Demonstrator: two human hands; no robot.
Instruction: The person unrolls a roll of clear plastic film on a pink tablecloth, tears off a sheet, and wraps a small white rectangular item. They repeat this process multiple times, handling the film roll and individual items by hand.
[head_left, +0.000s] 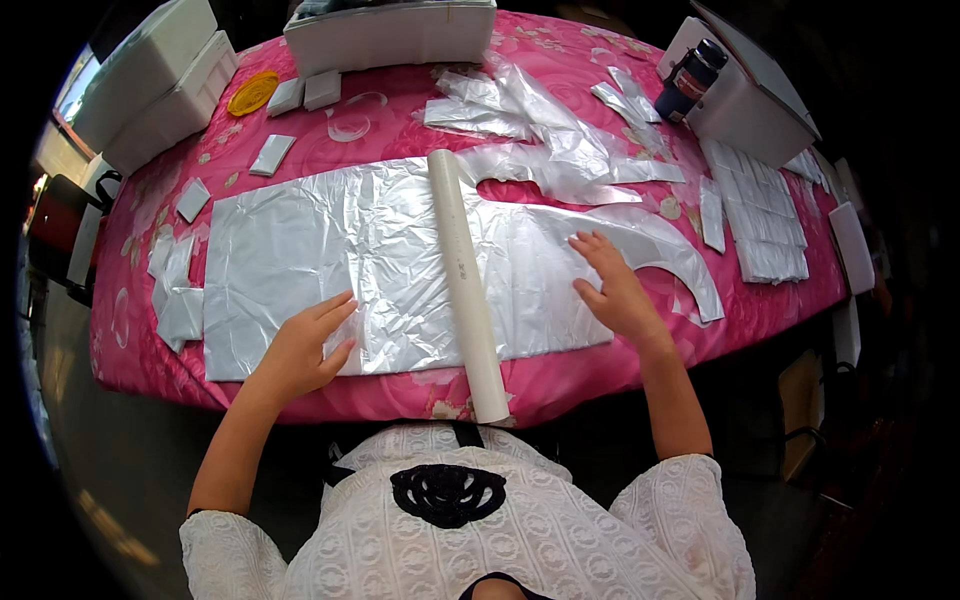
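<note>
One pink-covered table (590, 374) spans the view. One silver bag (285, 265), flat and creased, lies across its middle, handles (690, 264) to the right; whether more layers lie beneath, I cannot tell. Two stacked white boxes (150, 50) stand at the far left. One pale tube (463, 290) rests across the bag, its near end past the bag's near edge. Of two hands, the left hand (303, 346) has fingers together and thumb apart, over the bag's near part; the right hand (618, 296), fingers loosely spread, is at the handle end. Whether either touches, I cannot tell.
</note>
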